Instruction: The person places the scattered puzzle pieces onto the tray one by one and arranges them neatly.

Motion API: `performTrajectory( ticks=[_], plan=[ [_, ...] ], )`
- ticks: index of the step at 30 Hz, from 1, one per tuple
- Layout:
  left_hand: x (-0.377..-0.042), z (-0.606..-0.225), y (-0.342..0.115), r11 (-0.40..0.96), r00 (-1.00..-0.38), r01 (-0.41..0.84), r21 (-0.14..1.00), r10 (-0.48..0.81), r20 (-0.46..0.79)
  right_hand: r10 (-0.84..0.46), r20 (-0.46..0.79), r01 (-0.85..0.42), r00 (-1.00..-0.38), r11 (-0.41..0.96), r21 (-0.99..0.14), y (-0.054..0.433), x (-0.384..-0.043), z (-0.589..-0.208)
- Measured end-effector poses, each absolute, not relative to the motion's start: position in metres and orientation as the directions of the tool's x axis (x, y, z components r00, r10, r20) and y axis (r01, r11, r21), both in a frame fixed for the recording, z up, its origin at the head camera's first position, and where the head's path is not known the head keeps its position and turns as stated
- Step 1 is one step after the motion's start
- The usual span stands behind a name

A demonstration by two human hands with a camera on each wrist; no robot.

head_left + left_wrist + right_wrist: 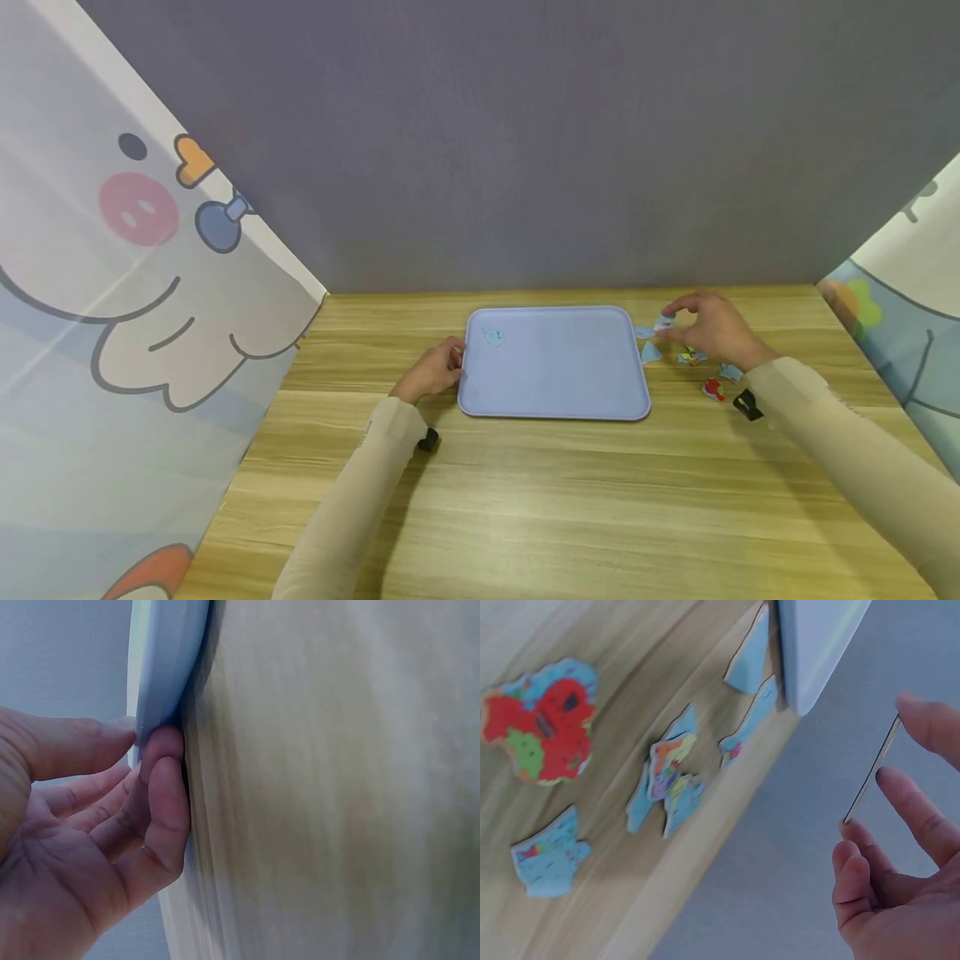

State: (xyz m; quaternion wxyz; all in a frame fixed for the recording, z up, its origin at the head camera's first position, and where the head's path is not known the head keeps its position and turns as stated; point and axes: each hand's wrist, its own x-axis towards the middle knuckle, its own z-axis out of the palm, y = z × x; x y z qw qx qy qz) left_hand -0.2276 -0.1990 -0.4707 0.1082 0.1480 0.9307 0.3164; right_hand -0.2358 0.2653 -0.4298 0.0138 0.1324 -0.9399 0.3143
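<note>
A pale blue tray (555, 362) lies on the wooden table with one light-blue puzzle piece (492, 336) at its upper left. At the tray's left edge, my left hand (435, 369) pinches the rim (169, 667); thumb and curled fingertips meet it in the left wrist view. My right hand (712, 327), raised beyond the tray's right side, holds a thin puzzle piece (664, 322) between thumb and fingertips. Seen edge-on, that piece (871, 771) looks like a narrow strip in the right wrist view, so its picture is hidden there.
Several puzzle pieces lie right of the tray: a red-and-blue one (551, 724), a light-blue one (551, 855), a small overlapping group (667, 776), and a plain blue one (750, 656) near the tray. A grey panel (555, 150) stands behind the table.
</note>
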Motion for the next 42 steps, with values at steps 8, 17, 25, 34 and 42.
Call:
performTrajectory(
  ticks=[8,17,25,34,42],
  plan=[
    [-0.224,-0.469,-0.197,0.756,-0.936,0.221,0.616,0.342,-0.085,-0.277,0.181,-0.330,-0.944,0.745,-0.579,0.248,-0.233,-0.429],
    [-0.223,-0.469,-0.194,0.751,-0.937,0.249,0.611,0.346,-0.044,-0.349,0.265,-0.438,-0.899,0.701,-0.562,0.222,-0.232,-0.429],
    [-0.223,-0.470,-0.194,0.761,-0.941,0.228,0.607,0.333,-0.065,-0.411,0.328,-0.526,-0.850,0.649,-0.550,0.195,-0.234,-0.433],
    [-0.224,-0.470,-0.194,0.763,-0.942,0.222,0.607,0.329,-0.069,-0.435,0.323,-0.541,-0.840,0.635,-0.552,0.173,-0.235,-0.431],
    [-0.224,-0.471,-0.195,0.753,-0.938,0.230,0.617,0.341,-0.066,-0.422,0.277,-0.501,-0.863,0.650,-0.571,0.155,-0.236,-0.430]
  ],
)
